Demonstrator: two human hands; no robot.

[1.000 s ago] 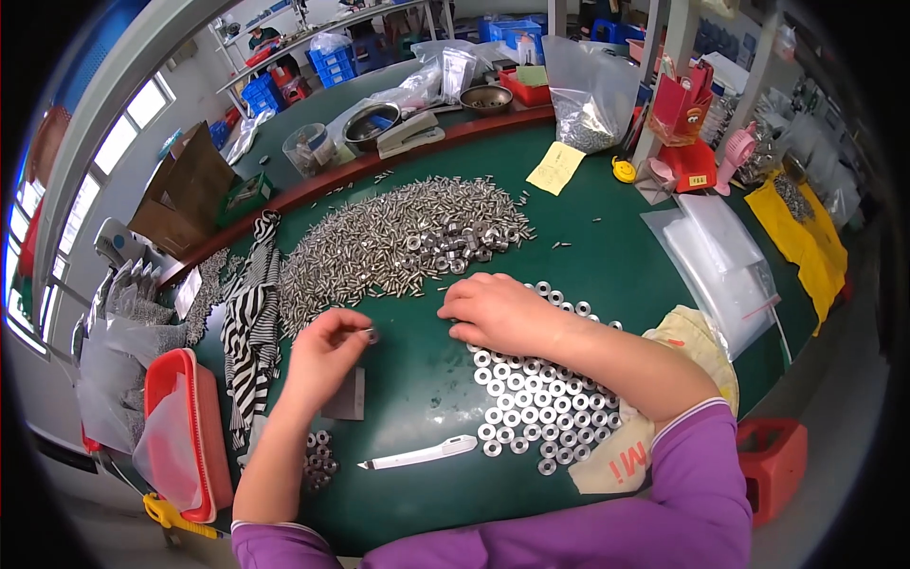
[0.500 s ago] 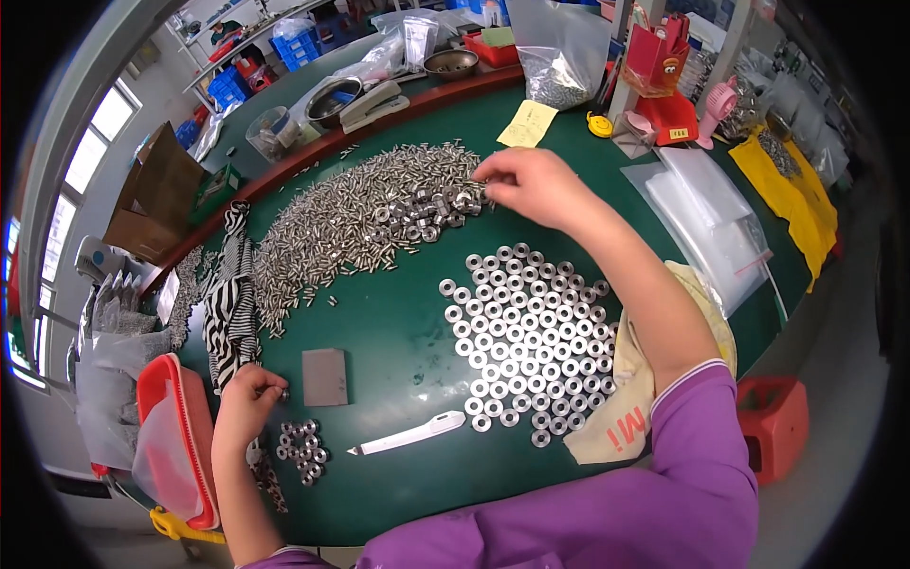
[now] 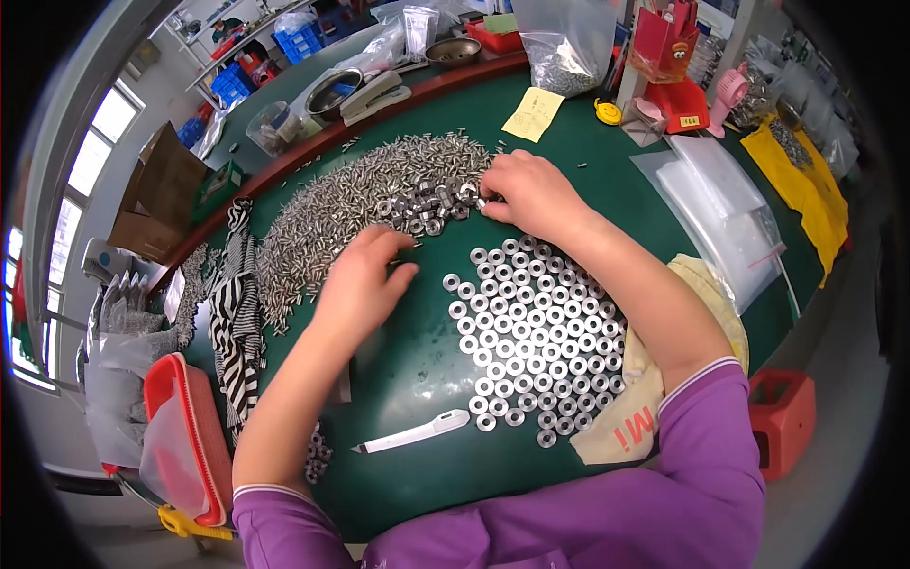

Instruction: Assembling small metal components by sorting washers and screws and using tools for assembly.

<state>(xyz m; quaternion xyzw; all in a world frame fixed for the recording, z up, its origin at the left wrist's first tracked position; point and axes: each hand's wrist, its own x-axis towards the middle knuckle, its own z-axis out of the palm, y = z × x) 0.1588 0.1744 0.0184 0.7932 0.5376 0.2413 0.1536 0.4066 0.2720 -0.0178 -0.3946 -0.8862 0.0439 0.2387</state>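
Observation:
A broad heap of small metal pins (image 3: pixel 332 204) lies on the green tabletop, with a cluster of darker metal rings (image 3: pixel 428 204) at its right edge. My right hand (image 3: pixel 533 194) is at that cluster's right end, its fingers pinched together at a small shiny metal piece whose kind I cannot make out. Beside the heap's lower edge my left hand (image 3: pixel 360 284) hovers with thumb and fingers apart, nothing visible between them. Many bright metal rings (image 3: pixel 540 332) lie flat below my right hand. A smaller group of rings (image 3: pixel 318 457) shows partly behind my left forearm.
A white pen-shaped tool (image 3: pixel 412 431) lies near the table's front. Cream cloth (image 3: pixel 621 417) sits under my right arm, and plastic bags (image 3: pixel 711 204) lie farther right. Striped cloth (image 3: pixel 237 313) and a red basket (image 3: pixel 194 427) are at the left. My left forearm mostly hides a grey block.
My left hand has moved up and right from the small ring group to the pin heap, and its fingers have spread. My right hand has shifted slightly down beside the darker rings.

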